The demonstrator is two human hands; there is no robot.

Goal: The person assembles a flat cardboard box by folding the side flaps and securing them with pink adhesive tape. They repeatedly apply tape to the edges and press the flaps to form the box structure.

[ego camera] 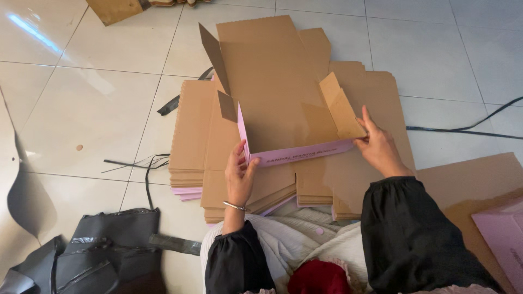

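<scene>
A partly folded cardboard box (275,92), brown inside and pink outside, lies on a stack of flat box blanks (193,136). My left hand (239,174) pinches the box's near left corner, where the pink side wall stands up. My right hand (378,147) grips the near right corner, fingers on the raised brown side flap (340,111). The pink front wall (302,153) runs between my two hands. The far lid flap lies flat, pointing away from me.
Several piles of flat blanks spread over the white tiled floor. Black plastic wrapping (98,253) lies at lower left, black straps (468,129) at right and left. A folded pink box (504,237) rests on cardboard at lower right. Another cardboard piece (114,10) is at the top.
</scene>
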